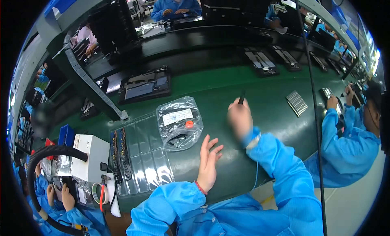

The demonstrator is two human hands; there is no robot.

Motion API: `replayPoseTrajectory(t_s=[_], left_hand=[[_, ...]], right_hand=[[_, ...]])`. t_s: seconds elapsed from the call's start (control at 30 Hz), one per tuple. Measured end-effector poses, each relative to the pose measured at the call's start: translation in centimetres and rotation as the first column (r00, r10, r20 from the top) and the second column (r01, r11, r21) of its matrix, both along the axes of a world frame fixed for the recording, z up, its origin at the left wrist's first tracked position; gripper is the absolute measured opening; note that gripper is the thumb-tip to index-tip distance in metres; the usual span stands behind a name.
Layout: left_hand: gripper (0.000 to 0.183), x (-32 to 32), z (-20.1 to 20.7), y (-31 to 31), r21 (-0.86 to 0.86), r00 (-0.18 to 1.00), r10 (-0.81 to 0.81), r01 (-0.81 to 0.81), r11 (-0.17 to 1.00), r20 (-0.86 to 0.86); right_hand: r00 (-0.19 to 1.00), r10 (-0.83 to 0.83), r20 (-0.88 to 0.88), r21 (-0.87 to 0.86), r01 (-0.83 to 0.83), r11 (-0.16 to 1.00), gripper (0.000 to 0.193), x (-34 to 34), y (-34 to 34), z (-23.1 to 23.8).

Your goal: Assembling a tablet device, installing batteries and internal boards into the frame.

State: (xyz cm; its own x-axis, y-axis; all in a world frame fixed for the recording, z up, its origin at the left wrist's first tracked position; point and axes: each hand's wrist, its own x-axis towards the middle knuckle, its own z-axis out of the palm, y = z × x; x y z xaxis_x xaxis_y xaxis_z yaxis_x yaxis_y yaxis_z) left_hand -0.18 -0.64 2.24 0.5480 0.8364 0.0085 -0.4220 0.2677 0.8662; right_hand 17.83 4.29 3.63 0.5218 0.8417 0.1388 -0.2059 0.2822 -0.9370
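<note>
My right hand [240, 118] is raised over the green bench, closed around a thin black tool [242, 97] that points away from me. Motion blurs this hand, and the tool's exact kind does not show. My left hand [209, 165] is held near the bench's front edge with its fingers apart and nothing in it. Just beyond it lies a clear plastic bag [180, 132] with a white label, an orange-red round piece and dark parts inside. To its left is a clear ribbed plastic tray [148, 163], with narrow dark component strips [120, 152] in its left slots.
A white box [87, 154] with a black hose [48, 150] stands at left. Opened flat devices [146, 85] lie on the far belt. A silver gridded plate [297, 103] is at right. A black cable [310, 81] hangs down. Co-workers sit right, left and opposite.
</note>
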Motion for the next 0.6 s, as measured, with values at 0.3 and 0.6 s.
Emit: replayPoseTrajectory(t_s=[0.3, 0.6], left_hand=[[0.057, -0.1, 0.6, 0.0, 0.053, 0.994, -0.076, 0.081, 0.995, -0.078], [0.057, -0.6, 0.5, 0.2, 0.067, 0.991, -0.093, 0.099, 0.993, -0.097]], right_hand=[[0.819, -0.525, -0.234, -0.076, 0.523, 0.849, 0.012, 22.1, 8.6, -2.8], [0.672, -0.575, -0.467, -0.174, 0.568, 0.805, 0.033, 21.5, 14.4, -0.7]])
